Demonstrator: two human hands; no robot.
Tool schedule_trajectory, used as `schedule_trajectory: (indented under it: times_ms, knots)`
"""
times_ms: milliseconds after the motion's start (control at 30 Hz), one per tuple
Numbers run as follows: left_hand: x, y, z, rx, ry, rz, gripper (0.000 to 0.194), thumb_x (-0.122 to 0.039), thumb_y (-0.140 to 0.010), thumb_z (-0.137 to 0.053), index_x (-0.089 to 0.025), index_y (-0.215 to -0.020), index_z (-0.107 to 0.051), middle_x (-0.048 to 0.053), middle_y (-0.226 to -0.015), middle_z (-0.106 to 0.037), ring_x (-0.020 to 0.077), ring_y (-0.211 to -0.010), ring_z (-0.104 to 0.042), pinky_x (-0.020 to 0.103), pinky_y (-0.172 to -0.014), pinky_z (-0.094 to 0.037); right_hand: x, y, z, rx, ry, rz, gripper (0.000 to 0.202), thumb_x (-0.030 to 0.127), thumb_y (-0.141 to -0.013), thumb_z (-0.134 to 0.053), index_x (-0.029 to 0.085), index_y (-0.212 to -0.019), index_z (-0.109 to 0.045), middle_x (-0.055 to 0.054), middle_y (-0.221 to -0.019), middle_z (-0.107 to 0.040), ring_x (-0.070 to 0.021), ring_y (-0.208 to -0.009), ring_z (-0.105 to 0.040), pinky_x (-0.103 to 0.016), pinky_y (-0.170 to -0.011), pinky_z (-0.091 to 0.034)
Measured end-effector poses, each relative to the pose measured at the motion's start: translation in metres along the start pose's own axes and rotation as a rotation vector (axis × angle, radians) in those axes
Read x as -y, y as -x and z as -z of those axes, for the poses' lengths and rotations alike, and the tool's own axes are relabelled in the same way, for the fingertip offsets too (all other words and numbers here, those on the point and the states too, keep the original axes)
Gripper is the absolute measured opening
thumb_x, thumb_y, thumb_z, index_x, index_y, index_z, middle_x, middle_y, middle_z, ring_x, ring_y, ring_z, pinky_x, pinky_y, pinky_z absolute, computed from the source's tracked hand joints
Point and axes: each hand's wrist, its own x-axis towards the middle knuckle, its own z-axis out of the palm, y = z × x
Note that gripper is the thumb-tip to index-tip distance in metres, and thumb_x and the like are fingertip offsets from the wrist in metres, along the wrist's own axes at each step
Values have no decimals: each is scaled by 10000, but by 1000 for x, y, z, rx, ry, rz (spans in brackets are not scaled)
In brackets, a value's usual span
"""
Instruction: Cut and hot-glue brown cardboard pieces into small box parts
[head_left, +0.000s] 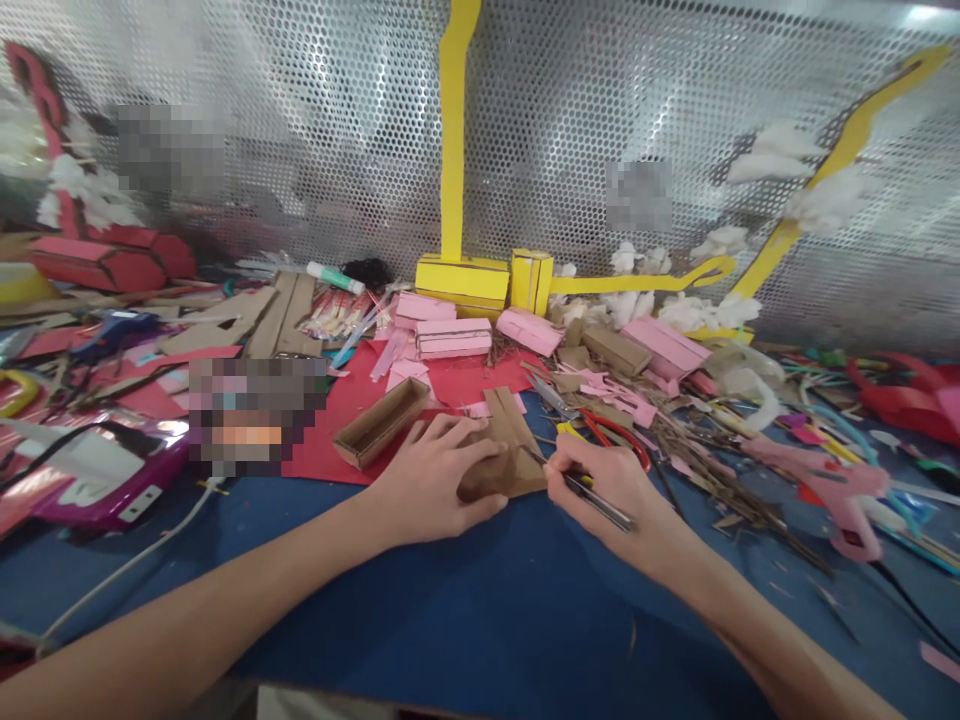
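Fingers spread, my left hand [442, 475] presses on a piece of brown cardboard [517, 465] lying at the middle of the blue table. My right hand [600, 490] is closed round a slim, dark pen-like tool [604, 503], its tip at the cardboard's right part. Whether the tip is a blade or a pen point is too small to tell. Just left of the cardboard, an open brown cardboard box [382, 422] rests on red sheets [319, 445]. Scissors with orange handles [611, 435] lie beyond my right hand.
Pink wrapped boxes [452, 338] and yellow cardboard pieces [461, 283] stand at the back before a perforated metal panel [337, 120]. Cardboard scraps [720, 480] and a pink glue gun [829, 480] lie at right. A purple device [112, 490] and white cable [135, 562] are at left.
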Motion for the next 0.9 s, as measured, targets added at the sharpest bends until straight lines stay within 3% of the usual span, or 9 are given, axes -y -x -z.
schedule_trajectory:
  times_ms: [433, 767, 900]
  knots:
    - [-1, 0, 2, -3, 0, -7, 580, -642, -905, -562, -336, -1394, -611, 70, -1467, -558, 369, -1297, -482, 592, -1071, -387, 8, 1, 15, 97, -12, -22, 229, 270, -1023, -460, 214, -804, -498, 24, -737, -552, -120, -600, -468, -283, -589, -306]
    - [0, 0, 0, -12, -4, -11, 572, -636, -892, -582, -336, -1379, -618, 71, -1467, -556, 376, -1292, -485, 593, -1084, -373, 11, 9, 19, 65, 30, 38, 224, 262, -1008, -504, 208, -792, -532, 14, -704, -597, -127, -627, -511, -251, -587, -353]
    - [2, -1, -1, -12, 16, 19, 639, -643, -863, -616, -333, -1418, -555, 80, -1555, -473, 392, -1349, -456, 613, -1087, -372, 5, 4, 29, 18, 8, -30, 206, 284, -980, -562, 210, -788, -553, 9, -710, -635, -135, -647, -566, -248, -598, -396]
